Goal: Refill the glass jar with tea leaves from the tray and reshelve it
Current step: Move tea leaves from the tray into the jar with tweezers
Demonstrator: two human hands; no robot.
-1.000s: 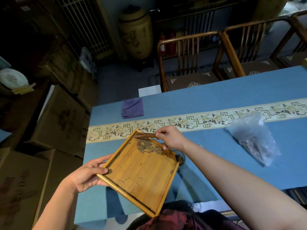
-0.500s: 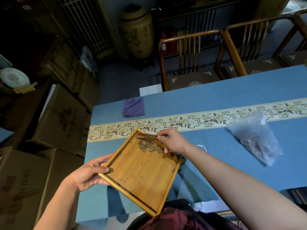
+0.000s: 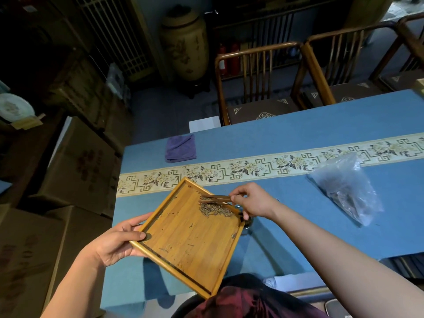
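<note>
We grip tilted tray [image 3: 183, 235] in left hand [image 3: 114, 243]; right hand [image 3: 252, 201] pinches wooden scoop [image 3: 214, 199] beside tea leaves [image 3: 214, 210], above jar [image 3: 246, 222].

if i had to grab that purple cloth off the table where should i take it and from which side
Pinch the purple cloth at its near folded edge, coming from above on the person's side. It lies flat and folded on the blue tablecloth, apart from the bamboo tray, so nothing blocks that approach. A grip on the thicker fold should probably lift all layers together rather than peeling off one.
</note>
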